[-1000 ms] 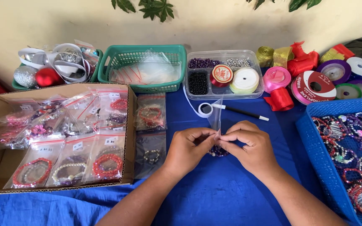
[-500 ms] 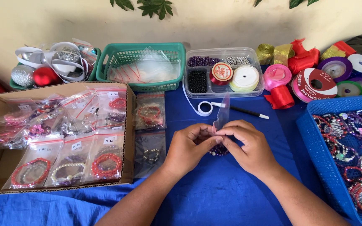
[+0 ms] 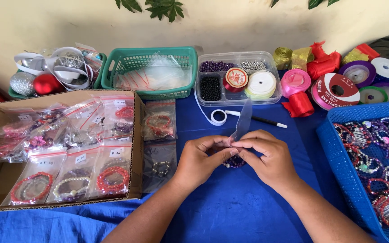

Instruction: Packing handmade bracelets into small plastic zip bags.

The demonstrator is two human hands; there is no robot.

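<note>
Fingers of both hands meet at the middle of the blue counter, pinched shut on the lower end of a small clear bag; the left hand and right hand touch at the fingertips, and a purple bracelet shows just under them, partly hidden. The bag stands nearly upright, its long axis running up and away from the hands, leaning slightly right, its free end topmost. Left of the hands, two bagged bracelets lie flat on the counter, a pale one nearer and a red one beyond it. Further left, a cardboard box holds rows of clear bags with small white labels at their tops, red, white and pink bracelets inside. At the right, a blue basket holds loose bracelets. Beyond the hands lie a white tape ring and a thin black pen. Behind these sits a clear bead tray, with a round red-labelled spool and a white spool in it. Left of it, a green basket holds empty bags with red strips. Ribbon rolls in pink, red, purple and gold line the far right.
</note>
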